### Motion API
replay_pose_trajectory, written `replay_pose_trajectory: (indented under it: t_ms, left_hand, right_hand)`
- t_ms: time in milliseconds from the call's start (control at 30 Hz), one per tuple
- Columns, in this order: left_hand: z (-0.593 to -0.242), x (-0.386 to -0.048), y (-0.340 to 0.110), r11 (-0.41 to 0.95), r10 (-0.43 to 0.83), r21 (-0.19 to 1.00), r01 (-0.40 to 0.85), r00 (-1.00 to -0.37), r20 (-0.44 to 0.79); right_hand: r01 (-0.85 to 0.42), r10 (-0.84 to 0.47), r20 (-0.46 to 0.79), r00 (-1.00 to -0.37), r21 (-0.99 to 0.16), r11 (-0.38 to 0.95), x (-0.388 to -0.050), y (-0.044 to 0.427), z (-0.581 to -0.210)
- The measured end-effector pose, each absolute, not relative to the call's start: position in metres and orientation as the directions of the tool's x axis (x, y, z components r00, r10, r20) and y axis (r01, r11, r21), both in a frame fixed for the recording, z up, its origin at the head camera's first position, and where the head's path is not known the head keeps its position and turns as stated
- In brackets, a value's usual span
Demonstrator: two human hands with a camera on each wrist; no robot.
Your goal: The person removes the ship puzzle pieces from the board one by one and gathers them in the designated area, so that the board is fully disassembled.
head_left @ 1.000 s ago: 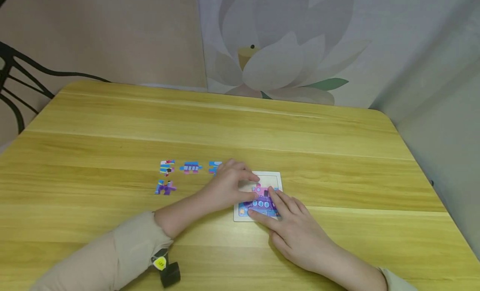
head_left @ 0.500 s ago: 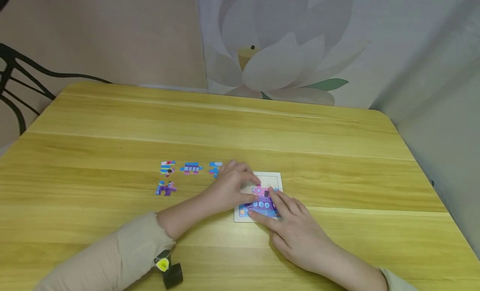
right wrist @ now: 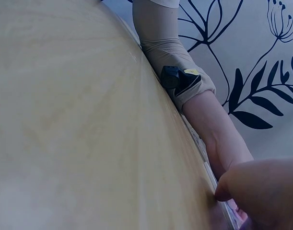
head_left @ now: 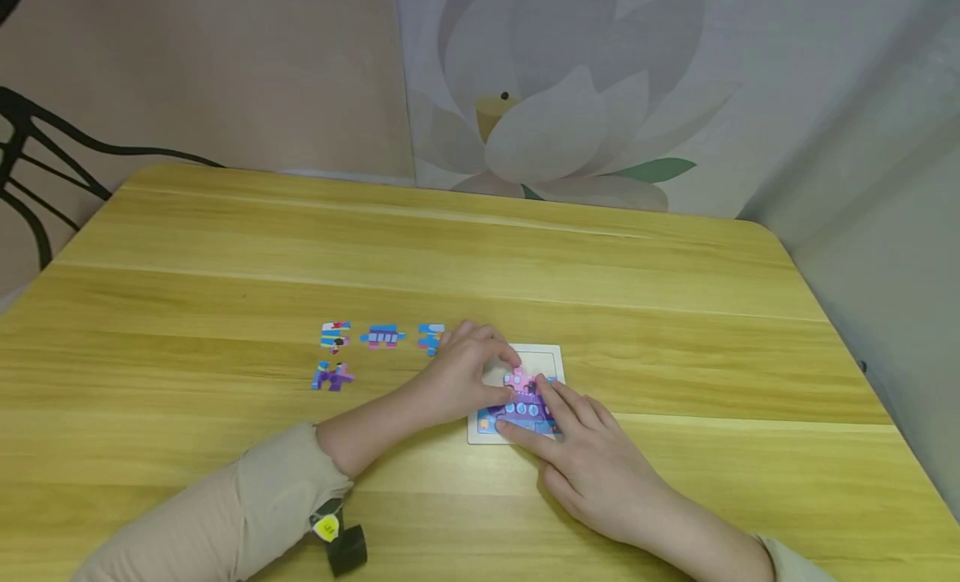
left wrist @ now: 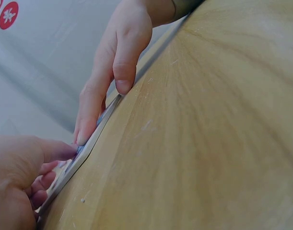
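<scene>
A yellow label (head_left: 326, 528) on the black device (head_left: 347, 550) at my left sleeve (head_left: 202, 507) bears dark marks too small for me to read. On the wall in my left wrist view, a red disc (left wrist: 8, 15) carries a white character I can't make out for certain.

My left grip (head_left: 465, 369) is narrow, thumb and forefinger pinching the pink puzzle piece (head_left: 521, 379), which lies between their tips, above the purple pieces (head_left: 522, 409) in the white-rimmed tray (head_left: 472, 432). My right grip (head_left: 588, 465) has its fingers spread straight across the tray's right side, touching the pieces. Loose pieces (head_left: 383, 336) lie on the surface (head_left: 675, 315) left of the tray.
</scene>
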State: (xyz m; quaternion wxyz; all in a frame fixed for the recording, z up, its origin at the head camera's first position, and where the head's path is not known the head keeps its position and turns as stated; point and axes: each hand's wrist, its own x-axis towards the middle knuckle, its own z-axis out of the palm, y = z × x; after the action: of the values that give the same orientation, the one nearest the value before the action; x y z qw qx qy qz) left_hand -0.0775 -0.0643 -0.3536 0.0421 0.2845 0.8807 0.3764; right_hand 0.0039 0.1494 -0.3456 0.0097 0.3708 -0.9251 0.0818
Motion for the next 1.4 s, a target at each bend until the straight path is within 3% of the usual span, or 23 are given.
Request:
replay_pose_trajectory:
  t_ms: [300, 667, 1400]
  left_hand:
    - [-0.355, -0.078, -0.064, 0.514, 0.504, 0.752, 0.412, -0.855, 0.125]
    - [-0.355, -0.077, -0.066, 0.290, 0.481, 0.918, 0.272, -0.870, 0.106]
    - [-0.348, -0.067, -0.085, 0.223, 0.418, 0.958, 0.179, -0.905, 0.072]
  right_hand:
    - [-0.688, -0.687, 0.068, -0.724, -0.145, 0.711, 0.004, 0.150, -0.345]
    - [-0.683, -0.681, 0.071, -0.729, -0.155, 0.714, 0.004, 0.150, -0.345]
    - [-0.658, -0.665, 0.015, -0.747, -0.161, 0.736, 0.004, 0.149, -0.344]
